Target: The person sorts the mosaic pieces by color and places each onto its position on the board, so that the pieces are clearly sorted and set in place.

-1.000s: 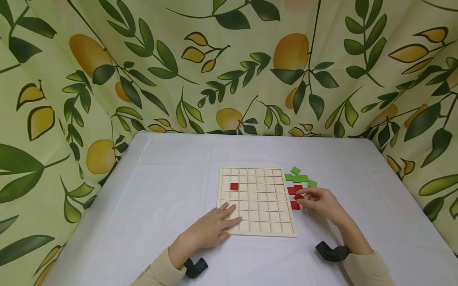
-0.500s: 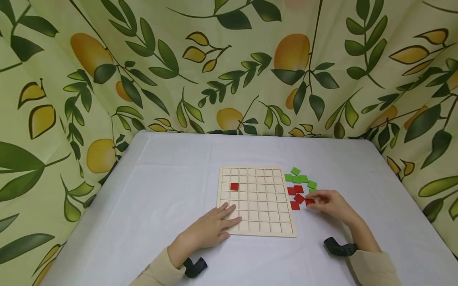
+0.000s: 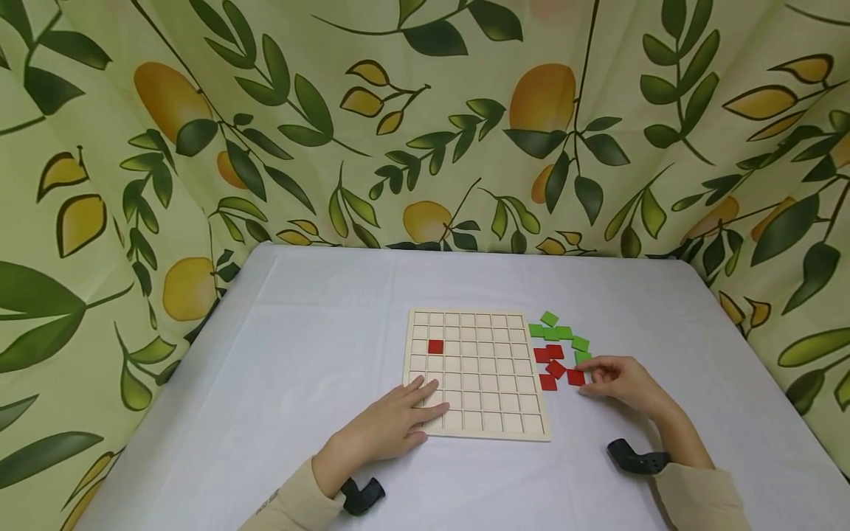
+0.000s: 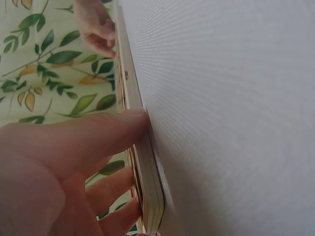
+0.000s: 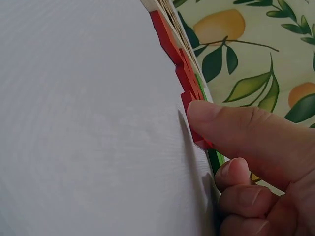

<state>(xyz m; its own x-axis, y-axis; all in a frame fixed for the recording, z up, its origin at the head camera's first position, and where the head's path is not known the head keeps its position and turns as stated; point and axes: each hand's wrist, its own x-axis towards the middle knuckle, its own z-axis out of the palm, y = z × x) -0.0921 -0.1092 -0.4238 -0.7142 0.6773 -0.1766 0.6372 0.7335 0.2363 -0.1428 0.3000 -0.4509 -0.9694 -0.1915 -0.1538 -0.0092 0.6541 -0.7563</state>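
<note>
A pale wooden grid board (image 3: 488, 383) lies on the white-covered table, with one red tile (image 3: 435, 346) in a cell at its upper left. My left hand (image 3: 392, 422) rests on the board's near left corner, fingers spread over the cells. In the left wrist view its thumb (image 4: 130, 123) presses the board's side edge. Right of the board, my right hand (image 3: 620, 382) pinches a separate red square tile (image 3: 575, 377) between thumb and index finger, low at the table. The right wrist view shows the thumb (image 5: 204, 110) against that tile's edge; the index finger is hidden there.
Several loose red tiles (image 3: 547, 382) lie along the board's right side. Beyond them are several green tiles (image 3: 551, 333), one (image 3: 583, 358) close to my right fingers. Black wrist devices (image 3: 637, 457) sit on both wrists. A leaf-and-fruit patterned curtain (image 3: 425, 133) surrounds the table.
My right hand has moved right, away from the red group, bringing one red tile apart from the others. A green tile beside it has come into sight. My left hand has stayed still.
</note>
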